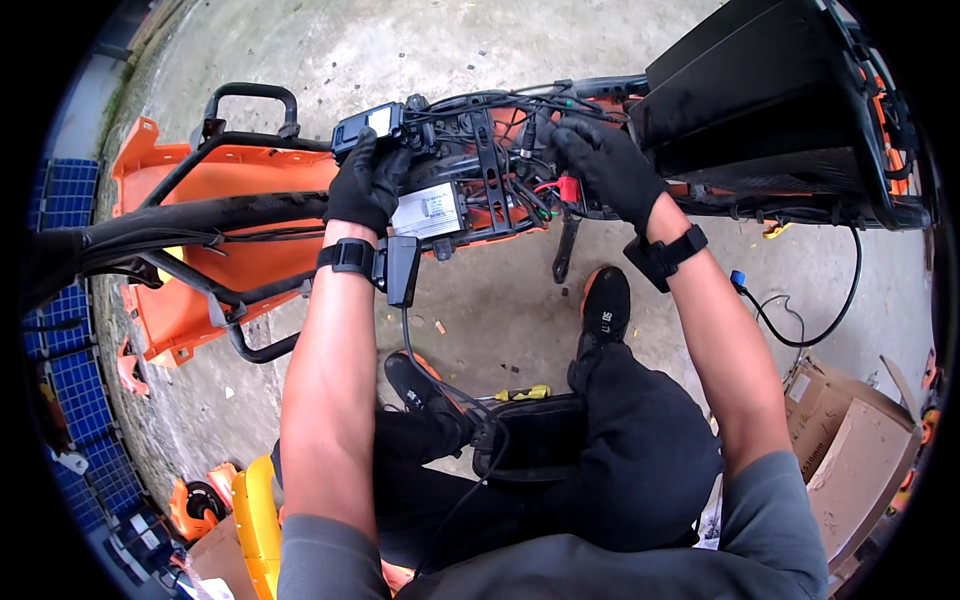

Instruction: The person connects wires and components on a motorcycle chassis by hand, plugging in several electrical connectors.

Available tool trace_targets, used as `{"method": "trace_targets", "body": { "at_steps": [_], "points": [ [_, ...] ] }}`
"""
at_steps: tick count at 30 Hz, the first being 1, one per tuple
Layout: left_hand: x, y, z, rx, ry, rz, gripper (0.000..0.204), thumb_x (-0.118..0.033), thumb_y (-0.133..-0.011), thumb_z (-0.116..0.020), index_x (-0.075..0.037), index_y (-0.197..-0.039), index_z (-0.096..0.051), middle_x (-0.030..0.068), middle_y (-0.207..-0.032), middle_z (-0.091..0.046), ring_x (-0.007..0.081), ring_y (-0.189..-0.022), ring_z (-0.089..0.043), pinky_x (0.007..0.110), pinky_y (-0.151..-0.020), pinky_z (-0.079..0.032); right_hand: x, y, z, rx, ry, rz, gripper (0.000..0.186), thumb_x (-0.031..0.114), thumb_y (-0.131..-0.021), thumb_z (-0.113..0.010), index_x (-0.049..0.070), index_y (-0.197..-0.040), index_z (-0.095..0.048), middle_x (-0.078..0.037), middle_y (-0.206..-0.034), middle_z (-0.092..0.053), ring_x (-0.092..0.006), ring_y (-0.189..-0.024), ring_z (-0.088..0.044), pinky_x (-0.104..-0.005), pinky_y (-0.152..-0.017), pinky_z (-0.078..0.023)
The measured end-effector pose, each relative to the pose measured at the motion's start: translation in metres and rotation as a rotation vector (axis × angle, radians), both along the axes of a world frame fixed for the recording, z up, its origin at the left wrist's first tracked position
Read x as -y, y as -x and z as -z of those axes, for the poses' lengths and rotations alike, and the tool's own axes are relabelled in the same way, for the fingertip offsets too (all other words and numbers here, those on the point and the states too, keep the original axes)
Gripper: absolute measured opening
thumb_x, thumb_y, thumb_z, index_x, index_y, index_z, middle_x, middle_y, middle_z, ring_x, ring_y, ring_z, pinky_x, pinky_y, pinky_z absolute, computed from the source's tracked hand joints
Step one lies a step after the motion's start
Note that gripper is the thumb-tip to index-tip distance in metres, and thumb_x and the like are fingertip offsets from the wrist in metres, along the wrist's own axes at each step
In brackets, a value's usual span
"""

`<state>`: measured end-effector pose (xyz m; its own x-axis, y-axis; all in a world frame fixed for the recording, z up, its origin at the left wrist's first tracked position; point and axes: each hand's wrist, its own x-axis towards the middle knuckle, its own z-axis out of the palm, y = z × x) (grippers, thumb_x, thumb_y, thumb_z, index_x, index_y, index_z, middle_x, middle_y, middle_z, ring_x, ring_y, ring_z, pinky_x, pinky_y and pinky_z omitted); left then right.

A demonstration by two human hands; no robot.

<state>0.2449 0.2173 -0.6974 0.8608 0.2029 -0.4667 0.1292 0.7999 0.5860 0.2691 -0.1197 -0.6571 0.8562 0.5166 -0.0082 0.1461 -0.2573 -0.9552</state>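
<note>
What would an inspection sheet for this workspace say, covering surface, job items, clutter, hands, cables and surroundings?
Surface: grey concrete floor, seen around the work.
Job's things: black tubular frame with a silver box, a black box and a red connector; orange bodywork around its left part.
Clutter: yellow-handled screwdriver between the person's legs; opened cardboard box at lower right.
Hands: both gloved; left hand at the black box, right hand by the wires; grip unclear.
Cables: dark wires bunched along the frame; black cable with a blue plug looping at right.
Surroundings: blue gridded panels at far left.
</note>
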Motion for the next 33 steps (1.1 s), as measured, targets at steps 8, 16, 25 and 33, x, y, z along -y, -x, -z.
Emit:
{"method": "trace_targets", "body": {
  "at_steps": [8,16,25,33],
  "points": [
    [0.0,-0.008,0.025,0.038,0.025,-0.016,0.02,-0.015,-0.097,-0.06,0.001,-0.109,-0.061,0.0166,-0.11,-0.066,0.0326,-0.101,-0.065,0.039,-0.087,-0.061,-0.01,-0.008,-0.001,-0.179,-0.206,0.104,0.027,0.027,-0.099,-0.057,0.002,-0.103,-0.066,-0.002,-0.081,-0.065,-0.0082,-0.072,-0.058,-0.0256,-0.066,-0.049],
    [0.016,0.009,0.005,-0.295,-0.322,0.225,0.055,-0.051,-0.095,-0.057,0.002,-0.11,-0.06,0.0207,-0.098,-0.068,0.0318,-0.085,-0.069,0.04,-0.075,-0.059,-0.001,-0.01,0.001,-0.148,-0.08,0.087,0.029,0.029,-0.096,-0.061,0.002,-0.102,-0.068,-0.001,-0.08,-0.063,-0.0082,-0.069,-0.057,-0.0251,-0.066,-0.049],
    [0.07,0.022,-0.027,-0.236,-0.612,0.603,0.039,-0.038,-0.098,-0.052,-0.002,-0.108,-0.062,0.0135,-0.093,-0.069,0.0204,-0.08,-0.068,0.03,-0.065,-0.055,0.001,-0.01,-0.001,-0.267,-0.059,0.099,0.029,0.029,-0.095,-0.064,0.001,-0.103,-0.068,0.0,-0.081,-0.065,-0.0072,-0.07,-0.058,-0.024,-0.066,-0.049],
    [0.148,0.017,-0.031,0.379,-1.141,0.686,0.026,-0.008,-0.087,-0.063,0.003,-0.111,-0.064,0.0046,-0.093,-0.069,0.011,-0.075,-0.062,0.026,-0.066,-0.052,-0.004,-0.002,0.013,-0.376,-0.279,0.081,0.024,0.028,-0.096,-0.063,0.004,-0.101,-0.066,0.0,-0.088,-0.066,-0.0057,-0.076,-0.059,-0.0207,-0.07,-0.049]
  ]
}}
